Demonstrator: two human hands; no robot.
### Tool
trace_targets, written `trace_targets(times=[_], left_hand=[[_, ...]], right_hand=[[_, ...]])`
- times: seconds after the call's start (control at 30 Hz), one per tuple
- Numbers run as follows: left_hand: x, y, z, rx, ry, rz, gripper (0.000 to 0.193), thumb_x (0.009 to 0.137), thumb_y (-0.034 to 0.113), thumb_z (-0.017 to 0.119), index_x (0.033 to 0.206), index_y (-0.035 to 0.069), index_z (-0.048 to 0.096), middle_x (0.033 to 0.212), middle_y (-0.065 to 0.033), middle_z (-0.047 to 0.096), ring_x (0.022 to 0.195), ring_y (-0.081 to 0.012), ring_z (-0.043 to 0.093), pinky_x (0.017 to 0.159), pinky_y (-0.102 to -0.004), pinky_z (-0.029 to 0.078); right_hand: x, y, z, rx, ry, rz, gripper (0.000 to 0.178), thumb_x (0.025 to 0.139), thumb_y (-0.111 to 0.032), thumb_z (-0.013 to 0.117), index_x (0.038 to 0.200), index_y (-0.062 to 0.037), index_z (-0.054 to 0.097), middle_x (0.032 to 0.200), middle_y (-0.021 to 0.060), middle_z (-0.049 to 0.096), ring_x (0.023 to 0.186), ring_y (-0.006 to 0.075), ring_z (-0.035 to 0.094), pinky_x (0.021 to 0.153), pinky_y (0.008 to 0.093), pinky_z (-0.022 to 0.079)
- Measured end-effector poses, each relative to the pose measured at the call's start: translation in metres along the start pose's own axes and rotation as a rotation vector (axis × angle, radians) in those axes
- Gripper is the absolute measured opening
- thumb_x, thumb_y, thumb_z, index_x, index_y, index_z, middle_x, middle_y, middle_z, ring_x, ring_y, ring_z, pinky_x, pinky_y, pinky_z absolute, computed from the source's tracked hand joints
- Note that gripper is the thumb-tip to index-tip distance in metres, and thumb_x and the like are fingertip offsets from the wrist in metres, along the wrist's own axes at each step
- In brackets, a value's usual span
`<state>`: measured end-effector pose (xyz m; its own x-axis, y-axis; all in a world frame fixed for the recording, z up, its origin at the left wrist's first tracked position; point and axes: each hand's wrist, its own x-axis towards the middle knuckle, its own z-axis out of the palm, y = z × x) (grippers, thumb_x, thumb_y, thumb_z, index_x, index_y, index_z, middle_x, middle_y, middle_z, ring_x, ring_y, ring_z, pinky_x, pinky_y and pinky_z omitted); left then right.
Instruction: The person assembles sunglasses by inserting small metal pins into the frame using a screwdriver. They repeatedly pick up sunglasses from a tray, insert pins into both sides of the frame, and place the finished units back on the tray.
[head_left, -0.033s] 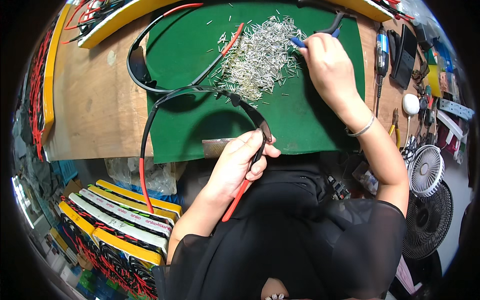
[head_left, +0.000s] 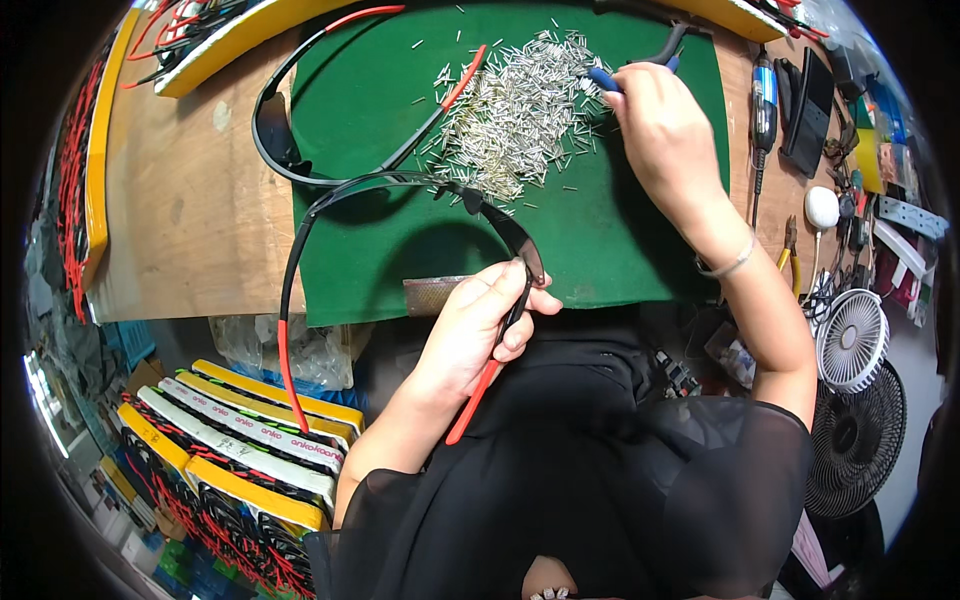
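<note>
Gripping black-and-red glasses (head_left: 517,238) in your left hand (head_left: 470,330), you have your right hand (head_left: 660,135) beside a pile of metal pins (head_left: 525,105).
Your left thumb and fingers are closed around one arm of the glasses near its hinge, its red tip hanging below your hand; the lenses stand over the near part of the green mat (head_left: 640,250), and the other arm reaches down to the left. Your right fingers are curled closed on a blue-ended tool (head_left: 603,79), mostly hidden by your hand. A second pair of glasses (head_left: 275,130) rests on the mat, left of the pins, one red-tipped arm lying by the pile.
</note>
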<state>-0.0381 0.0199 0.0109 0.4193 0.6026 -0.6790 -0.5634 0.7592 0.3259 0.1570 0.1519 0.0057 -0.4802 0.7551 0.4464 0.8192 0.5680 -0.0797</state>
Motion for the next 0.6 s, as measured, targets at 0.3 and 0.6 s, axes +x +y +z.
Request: trace_targets(times=[0.3, 0.6], left_hand=[[-0.001, -0.012, 0.001, 0.187, 0.117, 0.129, 0.028, 0.092, 0.030, 0.045, 0.085, 0.004, 0.053, 0.069, -0.0043, 0.060, 0.041, -0.0027, 0.039, 0.037, -0.0147, 0.030], [0.002, -0.020, 0.007, 0.239, 0.179, 0.170, 0.030, 0.092, 0.032, 0.044, 0.082, 0.005, 0.050, 0.068, -0.0033, 0.058, 0.043, -0.0027, 0.039, 0.037, -0.0144, 0.029]], right_hand=[[-0.070, -0.068, -0.086, 0.829, -0.503, 0.264, 0.011, 0.078, -0.007, 0.059, 0.088, -0.0024, 0.056, 0.070, 0.0104, 0.056, 0.062, 0.0262, 0.058, 0.055, 0.0318, 0.046], [-0.077, -0.076, -0.064, 0.689, -0.368, 0.229, 0.012, 0.076, -0.008, 0.061, 0.087, -0.0036, 0.056, 0.067, 0.0086, 0.055, 0.058, 0.0239, 0.057, 0.052, 0.0316, 0.046]])
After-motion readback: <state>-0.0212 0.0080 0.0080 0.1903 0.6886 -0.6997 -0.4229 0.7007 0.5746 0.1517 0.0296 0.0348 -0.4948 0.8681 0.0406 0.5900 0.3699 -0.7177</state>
